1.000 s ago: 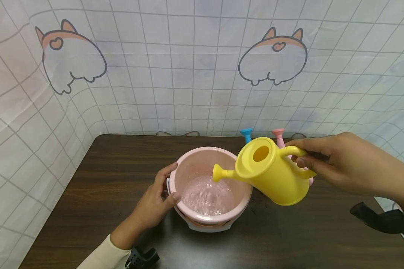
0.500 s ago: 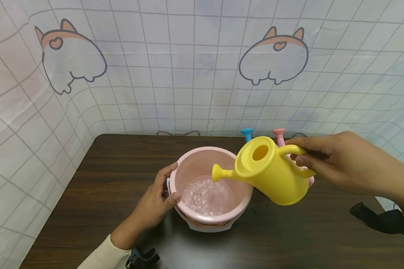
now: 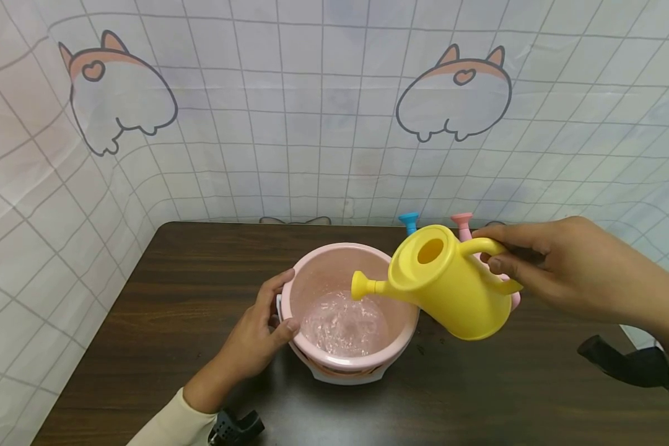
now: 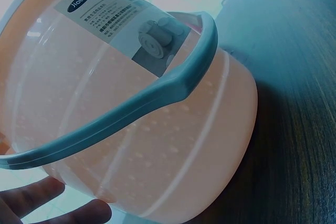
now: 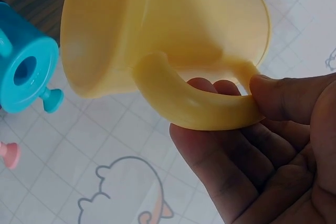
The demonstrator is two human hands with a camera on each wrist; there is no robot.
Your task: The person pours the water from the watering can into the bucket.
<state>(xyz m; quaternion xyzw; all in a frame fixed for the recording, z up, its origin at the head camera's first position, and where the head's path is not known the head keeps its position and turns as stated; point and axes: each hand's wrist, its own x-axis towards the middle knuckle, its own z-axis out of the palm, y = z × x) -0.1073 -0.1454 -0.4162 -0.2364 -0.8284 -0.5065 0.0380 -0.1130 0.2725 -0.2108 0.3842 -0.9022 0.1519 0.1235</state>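
Note:
A pink bucket stands on the dark wooden table, with rippling water inside. My left hand holds its left rim, thumb over the edge and fingers against the outer side. In the left wrist view the bucket's grey-blue handle hangs down across its labelled wall. My right hand grips the handle of a yellow watering can, fingers curled through the loop. The can is tilted, its spout over the bucket's opening. No clear stream from the spout can be made out.
Behind the yellow can, mostly hidden in the head view, stand a blue watering can and a pink one. A cloth with a grid pattern hangs behind and beside the table.
The ripples in the bucket have shifted. The yellow watering can has barely moved and stays tilted; both hands keep their holds.

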